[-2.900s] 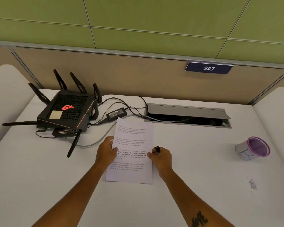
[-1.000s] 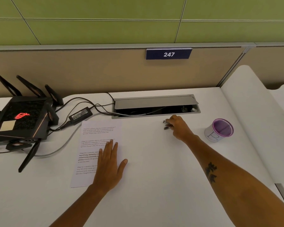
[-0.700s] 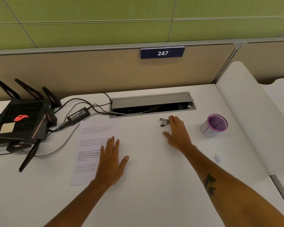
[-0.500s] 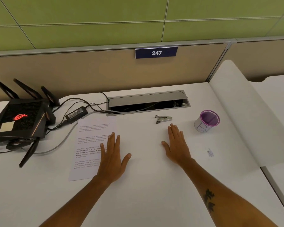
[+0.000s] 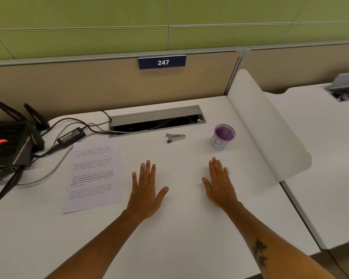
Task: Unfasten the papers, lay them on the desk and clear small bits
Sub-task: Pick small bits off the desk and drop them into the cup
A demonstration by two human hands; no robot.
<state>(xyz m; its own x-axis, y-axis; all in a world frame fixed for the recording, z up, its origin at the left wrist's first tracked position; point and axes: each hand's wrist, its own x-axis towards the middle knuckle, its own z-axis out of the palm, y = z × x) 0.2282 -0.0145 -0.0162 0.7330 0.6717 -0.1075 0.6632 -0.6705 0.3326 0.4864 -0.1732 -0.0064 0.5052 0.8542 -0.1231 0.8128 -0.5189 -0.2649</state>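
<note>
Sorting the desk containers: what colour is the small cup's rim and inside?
Purple rim and interior on the small white cup, seen best in the head view.

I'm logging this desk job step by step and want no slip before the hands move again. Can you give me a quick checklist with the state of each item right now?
1. Papers lying flat on the desk: ok.
2. Left hand empty, palm down, clear of the papers: ok.
3. Right hand empty, flat on the desk: ok.
4. Staple remover set down near the cable tray, out of the way: ok.
5. Small bits cleared: not ok; a small scrap lies by the right hand's fingers.
6. Purple cup upright and open: ok.
</note>
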